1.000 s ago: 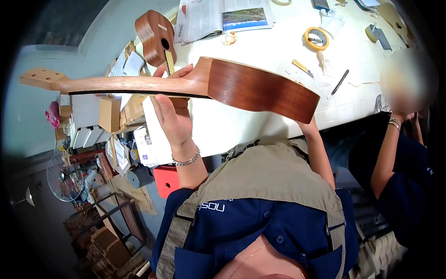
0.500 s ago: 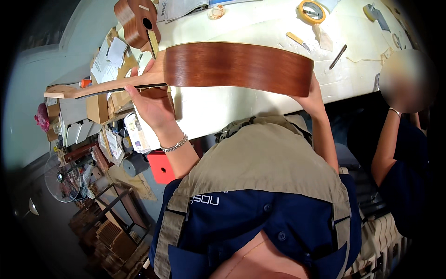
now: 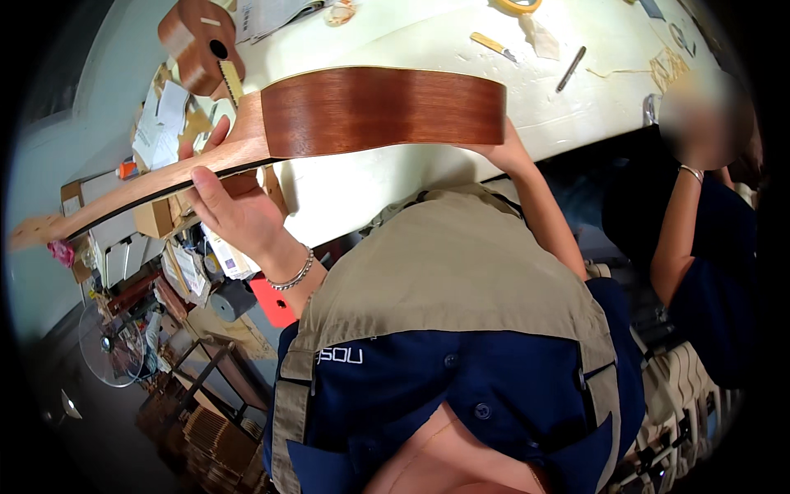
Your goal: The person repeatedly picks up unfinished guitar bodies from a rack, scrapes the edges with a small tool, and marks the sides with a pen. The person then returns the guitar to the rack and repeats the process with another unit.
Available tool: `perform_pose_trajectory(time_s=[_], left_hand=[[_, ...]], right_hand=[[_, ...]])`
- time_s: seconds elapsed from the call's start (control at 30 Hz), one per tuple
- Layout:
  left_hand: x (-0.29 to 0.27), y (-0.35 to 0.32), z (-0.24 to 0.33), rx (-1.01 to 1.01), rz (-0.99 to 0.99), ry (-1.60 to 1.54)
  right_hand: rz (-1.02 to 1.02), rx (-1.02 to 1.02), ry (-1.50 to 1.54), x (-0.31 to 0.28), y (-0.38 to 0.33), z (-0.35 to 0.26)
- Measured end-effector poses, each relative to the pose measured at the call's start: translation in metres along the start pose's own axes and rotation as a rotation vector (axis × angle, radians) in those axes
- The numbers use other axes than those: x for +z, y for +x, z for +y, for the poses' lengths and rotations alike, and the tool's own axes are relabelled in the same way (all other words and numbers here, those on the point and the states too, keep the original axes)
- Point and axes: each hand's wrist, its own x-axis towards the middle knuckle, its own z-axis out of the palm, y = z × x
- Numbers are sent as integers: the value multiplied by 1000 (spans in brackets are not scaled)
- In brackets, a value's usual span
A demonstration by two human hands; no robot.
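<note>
I hold a brown wooden ukulele [image 3: 383,111] on its edge above the white table, its curved side turned up and its pale neck stretching to the left. My left hand [image 3: 243,216] is closed round the neck close to the body, thumb on the near side and fingers on the far side. At the right end of the body, my right hand [image 3: 506,150] grips the bottom; its fingers are hidden beneath. Behind the neck a second ukulele body [image 3: 202,48] with a round soundhole lies on the table.
On the white table [image 3: 411,37] are a yellow-handled knife [image 3: 492,45], a dark pen-like tool [image 3: 571,69], a tape roll [image 3: 518,5] and newspapers [image 3: 276,18]. Boxes and papers crowd the left. Another person [image 3: 683,222] sits at the right. A fan [image 3: 111,344] stands lower left.
The ukulele and both hands have shifted left in view, and the neck's end now reaches the left rim, tilted lower. The table and its things have also slid left and upward in the picture.
</note>
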Motion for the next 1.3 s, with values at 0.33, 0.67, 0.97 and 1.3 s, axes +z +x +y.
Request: perform_pose_trajectory(time_s=[0.33,0.67,0.97,1.3], left_hand=[[-9,-24,16,-322,11,-97],[-100,-119,-29,-1096,804,-1278],[-34,-122,-133,-1060,701,-1695],[-13,-132,-118,-1310,332,-1229]], right_hand=[[161,-36,-49,-3,8,15],[401,-138,-554,-103,70,-1],[613,446,-1061,-171,62,48],[196,-145,25,-42,10,-21]])
